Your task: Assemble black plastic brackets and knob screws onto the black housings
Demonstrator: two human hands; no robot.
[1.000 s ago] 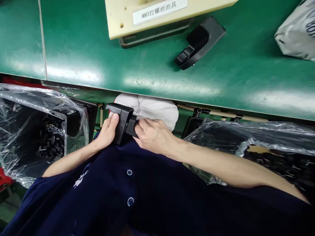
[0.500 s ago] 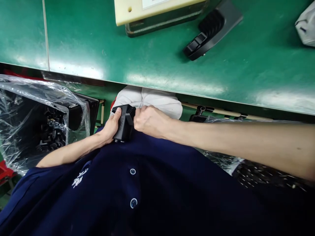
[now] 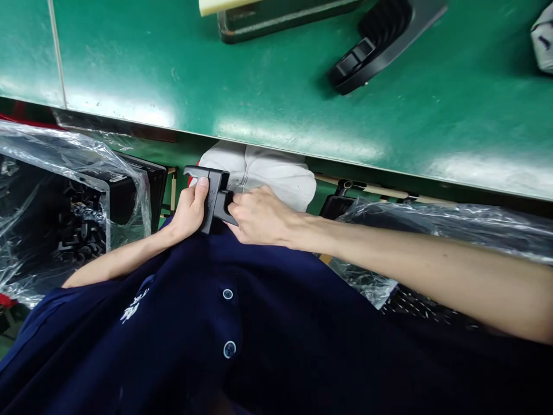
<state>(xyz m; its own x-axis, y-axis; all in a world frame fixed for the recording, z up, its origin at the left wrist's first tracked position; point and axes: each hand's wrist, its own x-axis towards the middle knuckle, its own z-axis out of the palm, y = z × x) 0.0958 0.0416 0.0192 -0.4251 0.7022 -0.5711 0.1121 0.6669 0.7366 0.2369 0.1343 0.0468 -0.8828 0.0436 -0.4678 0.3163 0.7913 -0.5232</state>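
My left hand point(image 3: 189, 210) is closed round a black moulded plastic part point(image 3: 211, 199), with the thumb lying on its upper face. The part is over my lap, tilted, and raised lettering shows on it. Curled fingers of my right hand point(image 3: 259, 214) grip a hooked black piece that sticks out from the part's right side. Whether that piece is separate or joined to the part I cannot tell. On the green bench lies another black part point(image 3: 375, 49), with ribbed bellows and a rocker-like piece at its end.
The green bench point(image 3: 276, 98) runs across in front of me. A dark block point(image 3: 285, 22) under a pale yellow plate stands at its far side. On the left, a plastic-lined bin point(image 3: 108, 216) holds black parts. Clear plastic sheeting point(image 3: 432, 227) covers things on the right.
The held part has turned, so its right side with the hooked piece shows more. My right hand has shifted slightly down. The whole view has moved a little.
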